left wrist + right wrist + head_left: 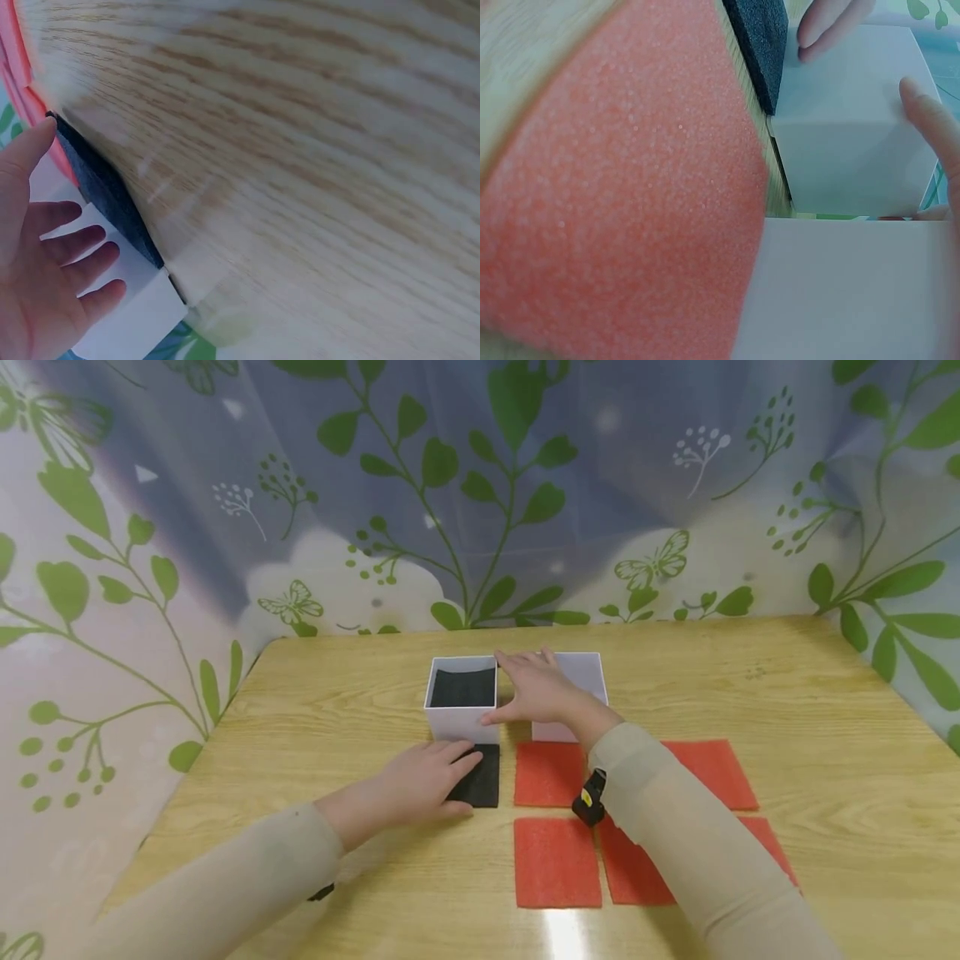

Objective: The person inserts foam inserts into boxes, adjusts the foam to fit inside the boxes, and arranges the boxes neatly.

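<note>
Head view: black foam square (pixel 480 781) lies under left hand (pixel 420 783) fingertips.

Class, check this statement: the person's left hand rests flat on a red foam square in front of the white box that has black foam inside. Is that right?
Not quite. The left hand rests flat on a black foam square, not a red one, as the head view shows. It does lie in front of the white box with black foam inside. The red foam squares lie further right on the wooden table.

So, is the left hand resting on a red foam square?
No, the left hand lies flat on the black foam square before the white box.
</note>
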